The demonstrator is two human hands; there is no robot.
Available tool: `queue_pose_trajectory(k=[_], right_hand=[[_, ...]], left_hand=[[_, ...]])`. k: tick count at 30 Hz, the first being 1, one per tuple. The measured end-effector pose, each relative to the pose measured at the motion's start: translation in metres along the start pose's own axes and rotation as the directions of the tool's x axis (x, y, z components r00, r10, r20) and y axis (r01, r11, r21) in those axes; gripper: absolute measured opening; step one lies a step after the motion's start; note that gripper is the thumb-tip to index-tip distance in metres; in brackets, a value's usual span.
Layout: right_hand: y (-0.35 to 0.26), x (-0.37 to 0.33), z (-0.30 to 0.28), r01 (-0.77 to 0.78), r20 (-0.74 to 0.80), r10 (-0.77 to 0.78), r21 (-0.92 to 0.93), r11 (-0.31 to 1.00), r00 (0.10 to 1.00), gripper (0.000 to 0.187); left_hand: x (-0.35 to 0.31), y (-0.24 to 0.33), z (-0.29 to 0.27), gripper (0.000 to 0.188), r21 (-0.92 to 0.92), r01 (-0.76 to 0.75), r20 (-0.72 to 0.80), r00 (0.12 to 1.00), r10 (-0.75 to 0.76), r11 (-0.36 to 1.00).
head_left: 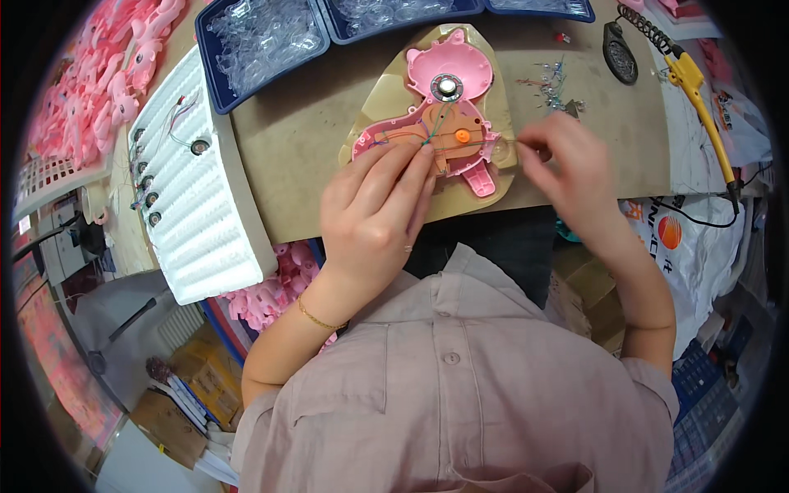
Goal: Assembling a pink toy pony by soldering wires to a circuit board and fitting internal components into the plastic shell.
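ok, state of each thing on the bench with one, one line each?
pink toy shell: open, inside up, wires exposed
left hand: fingertips pressing on the shell's wires
right hand: pinching a thin wire
soldering iron: lying unheld
blue trays: filled with clear parts
white foam tray: mostly bare

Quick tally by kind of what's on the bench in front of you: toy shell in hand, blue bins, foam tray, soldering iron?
Pink toy shell: 1
Blue bins of clear parts: 3
White foam tray: 1
Yellow soldering iron: 1
Total: 6
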State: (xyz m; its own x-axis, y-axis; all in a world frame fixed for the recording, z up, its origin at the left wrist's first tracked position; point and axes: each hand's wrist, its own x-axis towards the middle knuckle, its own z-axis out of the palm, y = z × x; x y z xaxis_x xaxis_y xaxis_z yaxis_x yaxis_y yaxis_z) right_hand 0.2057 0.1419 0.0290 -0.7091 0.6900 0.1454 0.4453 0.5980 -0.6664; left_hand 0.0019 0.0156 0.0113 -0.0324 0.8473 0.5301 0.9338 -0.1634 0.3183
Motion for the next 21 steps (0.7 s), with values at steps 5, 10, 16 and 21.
queue_pose_trajectory(k=[5,10,16,21], right_hand=[[-0.011,-0.036,0.015,0.303,0.027,-0.311,-0.322,0.897,0.95,0.02],[-0.014,-0.032,0.006,-0.126,0.07,0.119,0.107,0.986,0.991,0.011],[-0.009,0.027,0.02,0.27,-0.114,-0.299,-0.219,0.938,0.947,0.009],[-0.005,0.026,0.011,0.121,0.083,-0.123,0.03,0.992,0.989,0.012]], left_hand=[[0.003,0.002,-0.002,0.026,0.052,0.027,0.017,0.999,-0.028,0.998],[0.011,-0.009,-0.005,0.033,-0.02,-0.227,0.152,0.962,0.227,0.974],[0.011,0.002,-0.011,0.03,0.128,-0.334,0.196,0.932,0.306,0.934],[0.013,0.01,-0.014,0.03,0.176,-0.349,0.263,0.918,0.297,0.921]])
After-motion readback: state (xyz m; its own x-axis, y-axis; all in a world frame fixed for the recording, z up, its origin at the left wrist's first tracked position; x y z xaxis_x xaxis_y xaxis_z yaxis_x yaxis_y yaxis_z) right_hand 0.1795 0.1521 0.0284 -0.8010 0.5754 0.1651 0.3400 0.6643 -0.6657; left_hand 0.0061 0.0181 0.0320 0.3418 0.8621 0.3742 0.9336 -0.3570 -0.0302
